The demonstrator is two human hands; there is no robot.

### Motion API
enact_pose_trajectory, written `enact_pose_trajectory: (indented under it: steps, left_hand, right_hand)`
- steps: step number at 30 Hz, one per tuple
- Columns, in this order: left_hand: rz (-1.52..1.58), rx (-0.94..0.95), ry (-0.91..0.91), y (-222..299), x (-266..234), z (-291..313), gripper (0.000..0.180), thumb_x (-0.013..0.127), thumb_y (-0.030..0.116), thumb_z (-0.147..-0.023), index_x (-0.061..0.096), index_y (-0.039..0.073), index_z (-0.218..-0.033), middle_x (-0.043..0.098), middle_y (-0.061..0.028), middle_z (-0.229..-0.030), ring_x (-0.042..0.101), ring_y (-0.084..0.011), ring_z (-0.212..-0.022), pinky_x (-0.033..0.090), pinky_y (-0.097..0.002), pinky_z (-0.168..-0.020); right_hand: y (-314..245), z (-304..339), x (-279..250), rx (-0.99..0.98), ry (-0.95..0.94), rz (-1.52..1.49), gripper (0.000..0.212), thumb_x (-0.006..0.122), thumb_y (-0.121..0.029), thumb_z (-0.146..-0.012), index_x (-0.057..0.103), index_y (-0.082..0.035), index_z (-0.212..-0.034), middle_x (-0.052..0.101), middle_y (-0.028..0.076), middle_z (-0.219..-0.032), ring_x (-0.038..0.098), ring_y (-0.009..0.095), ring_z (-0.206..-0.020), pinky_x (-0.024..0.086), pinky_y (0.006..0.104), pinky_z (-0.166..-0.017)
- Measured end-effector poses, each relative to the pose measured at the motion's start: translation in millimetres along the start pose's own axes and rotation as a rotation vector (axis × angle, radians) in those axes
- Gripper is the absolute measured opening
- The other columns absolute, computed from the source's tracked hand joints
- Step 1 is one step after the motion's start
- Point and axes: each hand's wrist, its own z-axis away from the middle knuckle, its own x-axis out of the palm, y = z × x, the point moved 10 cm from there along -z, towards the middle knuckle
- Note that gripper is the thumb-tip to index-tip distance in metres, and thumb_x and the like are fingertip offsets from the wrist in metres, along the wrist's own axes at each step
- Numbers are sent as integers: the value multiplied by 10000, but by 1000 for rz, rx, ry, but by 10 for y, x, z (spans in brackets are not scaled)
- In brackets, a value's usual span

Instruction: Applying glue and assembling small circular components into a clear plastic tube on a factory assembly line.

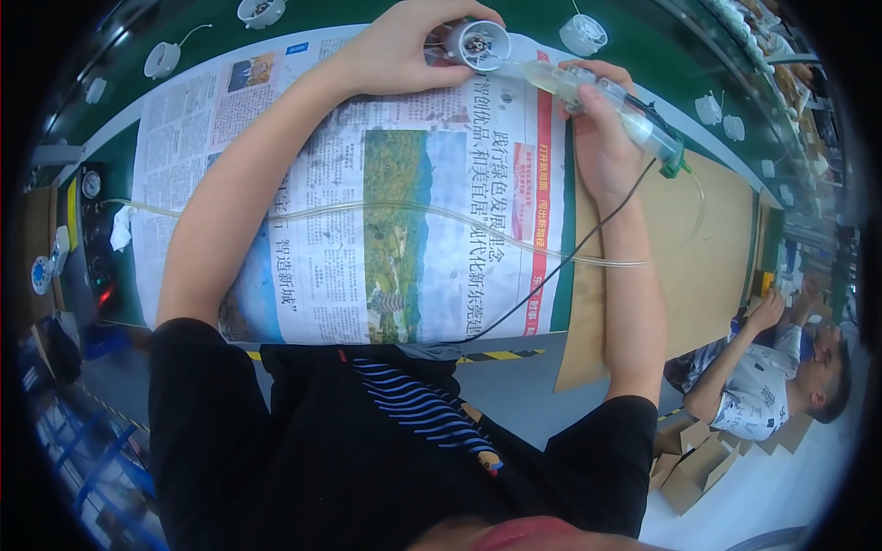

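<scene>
My left hand (pixel 404 50) is closed around a small white round housing (pixel 496 41), its open end tilted up with small parts inside. In my right hand (pixel 602 124) is a large glue syringe (pixel 648 129), clear and partly filled with a pale substance, with a green cap (pixel 675 161) at its rear end. The syringe's tapered tip meets the housing's rim or lies just beside it; I cannot tell which. Under both hands are newspaper sheets (pixel 322 266). A clear air tube (pixel 413 207) crosses them and passes by my right forearm.
More white housings (pixel 163 60) with wires stand on the green table (pixel 358 13). A dispenser box (pixel 92 248) with a gauge is at the left. Brown cardboard (pixel 661 275) lies at the right, and a black cord (pixel 551 275) runs over the newspaper. Another person (pixel 763 376) works at the right.
</scene>
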Motion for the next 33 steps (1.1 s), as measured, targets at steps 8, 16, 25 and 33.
enact_pose_trajectory:
  steps: [8,16,25,33]
  left_hand:
    - [32,78,-18,41,11,14,478,718,110,-716,616,-2,-1169,613,-151,-1092,633,-290,-1006,504,-339,-875]
    - [16,105,-16,48,18,27,498,720,117,-716,614,-3,-1188,610,-154,-1095,633,-295,-1008,507,-342,-871]
    - [38,65,-35,17,32,16,507,716,114,-717,612,-6,-1198,607,-155,-1107,633,-290,-1010,510,-341,-874]
    - [56,41,-35,-5,41,18,504,709,111,-716,611,-7,-1196,602,-159,-1105,632,-296,-1002,510,-340,-867]
  right_hand:
    - [27,-3,-25,13,48,25,303,700,-79,-906,582,-24,-1180,647,101,-1088,611,157,-877,482,295,-859]
    - [30,2,-21,11,54,43,305,702,-79,-907,582,-30,-1183,643,105,-1110,613,160,-882,485,299,-864]
    - [58,2,-98,23,122,47,306,705,-76,-904,580,-38,-1181,642,101,-1123,609,158,-921,482,298,-889]
    - [56,9,-93,18,98,101,277,642,-105,-928,567,-43,-1188,613,147,-1219,575,177,-989,452,305,-869]
